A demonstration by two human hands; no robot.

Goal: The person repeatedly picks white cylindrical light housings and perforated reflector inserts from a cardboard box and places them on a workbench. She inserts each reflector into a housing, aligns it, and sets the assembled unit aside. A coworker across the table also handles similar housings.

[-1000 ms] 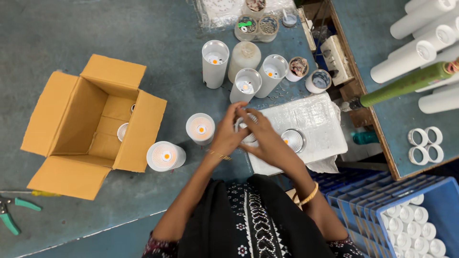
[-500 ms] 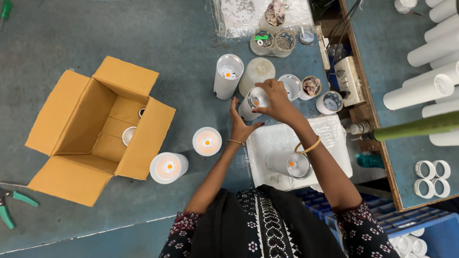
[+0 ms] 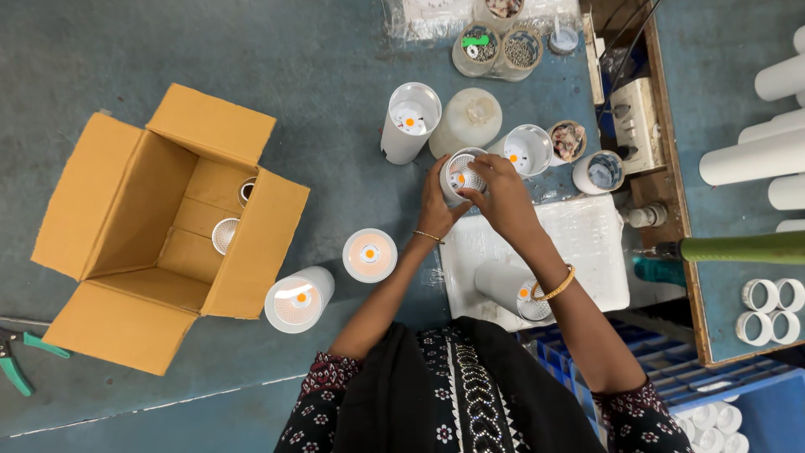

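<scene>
Both my hands hold one white cylindrical lamp housing [image 3: 459, 172], its open end facing up. My left hand [image 3: 434, 208] cups its near side. My right hand [image 3: 501, 191] grips its rim from the right, fingers reaching over the opening. Just beyond it stand two more white housings [image 3: 408, 122] [image 3: 527, 150] and a translucent plastic jar [image 3: 469, 120]. Another housing [image 3: 511, 289] lies on the white foam pad [image 3: 587, 243] under my right forearm.
An open cardboard box [image 3: 159, 226] at left holds two housings. Two lit-looking housings [image 3: 369, 255] [image 3: 297, 299] stand beside it. Small parts cups [image 3: 496, 49] sit at the far edge. Green-handled pliers [image 3: 21, 356] lie lower left. White tubes [image 3: 759, 155] and rings [image 3: 767, 306] fill the right bench.
My hands have moved away from me, from the foam pad up to a housing in the far row, and both now hold it. The view has shifted slightly.
</scene>
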